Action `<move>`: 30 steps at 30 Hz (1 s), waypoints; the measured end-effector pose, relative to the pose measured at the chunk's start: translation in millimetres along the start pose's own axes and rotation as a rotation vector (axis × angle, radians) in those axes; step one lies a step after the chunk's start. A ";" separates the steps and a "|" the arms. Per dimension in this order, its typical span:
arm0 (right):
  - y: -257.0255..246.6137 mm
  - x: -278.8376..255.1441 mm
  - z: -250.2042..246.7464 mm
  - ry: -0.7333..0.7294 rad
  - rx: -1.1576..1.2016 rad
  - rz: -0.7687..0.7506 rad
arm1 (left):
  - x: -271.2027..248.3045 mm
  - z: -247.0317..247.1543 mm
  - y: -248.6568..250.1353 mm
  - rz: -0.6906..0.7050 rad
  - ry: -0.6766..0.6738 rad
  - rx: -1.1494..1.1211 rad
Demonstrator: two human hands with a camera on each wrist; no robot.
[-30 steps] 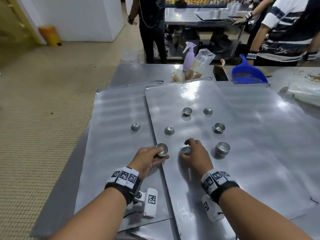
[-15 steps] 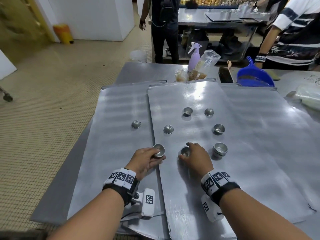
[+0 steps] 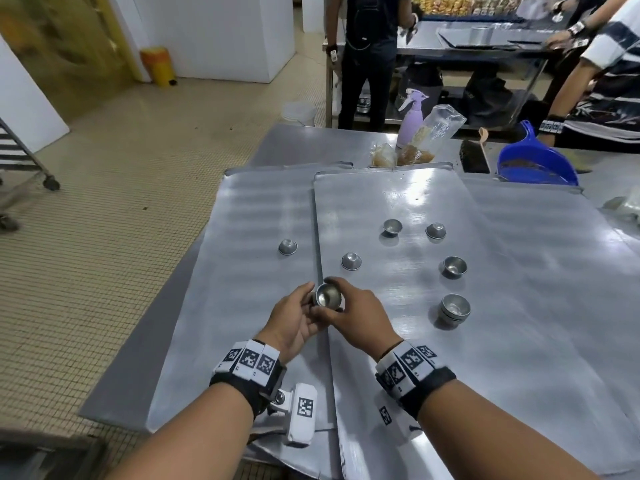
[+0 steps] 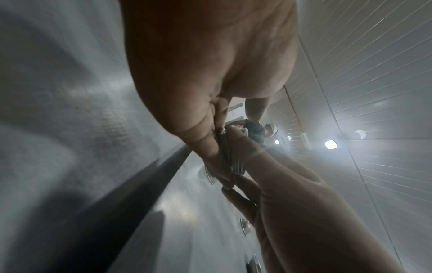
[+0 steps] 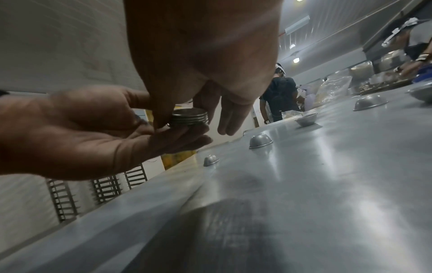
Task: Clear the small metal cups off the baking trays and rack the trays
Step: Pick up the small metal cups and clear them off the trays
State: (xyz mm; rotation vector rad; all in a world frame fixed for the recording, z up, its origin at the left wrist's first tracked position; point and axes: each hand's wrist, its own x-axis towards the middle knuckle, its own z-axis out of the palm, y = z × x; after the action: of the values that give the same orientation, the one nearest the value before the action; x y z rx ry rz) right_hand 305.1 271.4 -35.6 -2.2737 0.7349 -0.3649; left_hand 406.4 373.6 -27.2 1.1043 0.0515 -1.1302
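Note:
Both hands meet over the seam between two flat baking trays, the left tray [image 3: 242, 289] and the overlapping right tray [image 3: 519, 306]. My left hand [image 3: 298, 315] cradles a small nested stack of metal cups [image 3: 328, 296] from below. My right hand [image 3: 358, 308] pinches the same nested stack [image 5: 189, 118] at its rim. On the right tray lie two upturned cups [image 3: 351, 261] [image 3: 435, 231], two upright cups [image 3: 392, 226] [image 3: 454, 266] and a second stack [image 3: 454, 308]. One upturned cup [image 3: 287, 247] sits on the left tray.
A wheeled tray rack [image 3: 20, 157] stands on the tiled floor at the far left. At the table's far edge are a lilac spray bottle [image 3: 412, 123], plastic bags [image 3: 440, 129], a brush [image 3: 474, 157] and a blue dustpan [image 3: 533, 161]. People stand beyond the table.
Each hand had its own cup down on the trays; the hands have since come together and the cups are nested into one stack, lifted off the surface.

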 end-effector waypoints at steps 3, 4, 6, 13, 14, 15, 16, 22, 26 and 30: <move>-3.1 2.4 2.8 -0.040 0.000 -0.010 | -0.7 -10.2 2.8 0.019 -0.012 0.020; -3.5 2.9 3.5 -0.057 0.004 -0.014 | 0.0 -13.3 4.1 0.028 -0.009 0.037; -0.3 3.6 4.0 -0.069 0.028 -0.008 | 1.8 -19.9 7.9 0.051 0.009 0.066; 34.2 29.8 -7.6 -0.003 -0.043 0.219 | 9.1 -40.5 19.5 0.087 0.080 0.147; 36.6 36.6 -8.6 -0.003 -0.068 0.233 | 9.9 -42.0 20.0 0.094 0.085 0.156; 37.8 43.6 -9.7 0.001 -0.092 0.238 | 11.0 -43.7 20.4 0.099 0.085 0.161; 38.5 50.7 -10.6 0.009 -0.109 0.240 | 11.4 -44.9 20.9 0.103 0.082 0.163; 47.7 97.4 -11.7 -0.021 -0.203 0.282 | 16.2 -50.8 24.1 0.090 0.073 0.217; 53.9 115.7 -5.7 -0.147 -0.330 0.287 | 20.1 -52.9 28.3 0.075 0.066 0.206; 56.3 117.7 2.1 -0.112 -0.345 0.256 | 24.4 -53.9 30.6 0.068 0.058 0.191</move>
State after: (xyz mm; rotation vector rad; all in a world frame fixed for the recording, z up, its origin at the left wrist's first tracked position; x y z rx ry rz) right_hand 377.5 168.8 -71.2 -2.4506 1.0837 0.0128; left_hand 466.2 395.4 -46.9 1.2993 -0.0492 -1.0583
